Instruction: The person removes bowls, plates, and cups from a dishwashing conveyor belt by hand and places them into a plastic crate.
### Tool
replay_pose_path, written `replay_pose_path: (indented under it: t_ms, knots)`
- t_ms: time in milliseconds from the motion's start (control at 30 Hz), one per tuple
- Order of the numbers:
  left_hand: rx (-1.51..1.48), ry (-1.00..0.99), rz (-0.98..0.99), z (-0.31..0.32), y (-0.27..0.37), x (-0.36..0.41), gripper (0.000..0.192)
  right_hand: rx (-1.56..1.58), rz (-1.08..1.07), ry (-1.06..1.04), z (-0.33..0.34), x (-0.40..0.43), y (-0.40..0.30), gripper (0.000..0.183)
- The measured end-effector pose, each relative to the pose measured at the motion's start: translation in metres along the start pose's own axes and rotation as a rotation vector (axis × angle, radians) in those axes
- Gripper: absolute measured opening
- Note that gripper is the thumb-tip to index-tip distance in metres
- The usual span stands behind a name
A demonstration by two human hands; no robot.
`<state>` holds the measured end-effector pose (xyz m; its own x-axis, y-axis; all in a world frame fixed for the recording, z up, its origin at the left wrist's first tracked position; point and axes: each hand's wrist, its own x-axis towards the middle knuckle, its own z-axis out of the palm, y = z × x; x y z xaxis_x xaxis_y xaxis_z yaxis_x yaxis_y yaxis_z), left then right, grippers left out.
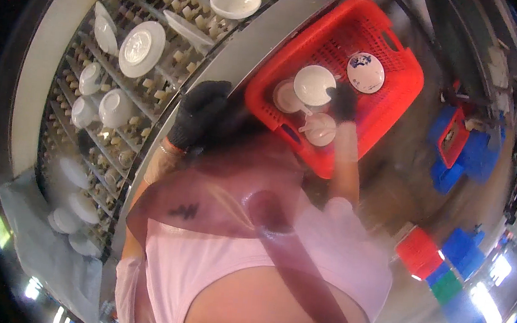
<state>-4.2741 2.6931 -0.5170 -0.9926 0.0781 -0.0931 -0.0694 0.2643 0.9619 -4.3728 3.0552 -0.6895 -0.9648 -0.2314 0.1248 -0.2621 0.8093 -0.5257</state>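
My right hand [344, 102], in a dark glove, reaches into a red plastic basket [408, 75] with its fingers at the edge of a white bowl [314, 85]. Whether the fingers grip the bowl is hard to see. Beside the hand lies a small white dish with a blue pattern [365, 73]. Nearer me in the basket are another white dish [287, 96] and a small bowl [320, 129] with spoons on or by it. My left hand [202, 111], also dark-gloved, rests at the metal edge of the dishwasher conveyor; its fingers are partly hidden in shadow.
A peg conveyor [154, 94] on the left carries white plates [142, 49] and bowls [116, 108], with a grey curtain flap [51, 245] at its lower end. A metal ledge [254, 47] separates conveyor and basket. Blue bins [480, 154] and a red bin [419, 252] stand at right.
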Motion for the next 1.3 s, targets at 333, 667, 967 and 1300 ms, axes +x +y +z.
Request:
replay_pose_path:
  t_ms: [333,667,967,1300]
  knots:
    - [-0.529,-0.097,-0.126,0.032,0.037,0.016,0.060,0.542,-0.117,-0.130,-0.071,0.043,-0.191,0.017]
    - [-0.591,0.505,-0.237,-0.011,0.025,-0.018,0.057,-0.035,-0.942,0.155,-0.018,0.058,-0.309,0.018]
    - [0.487,0.984,0.039,-0.082,-0.007,-0.048,0.050,0.024,-0.948,-0.109,0.000,0.088,-0.330,0.028]
    - [0.992,0.526,0.138,-0.073,-0.048,-0.032,0.057,0.071,-0.498,-0.247,0.039,0.183,-0.313,0.058]
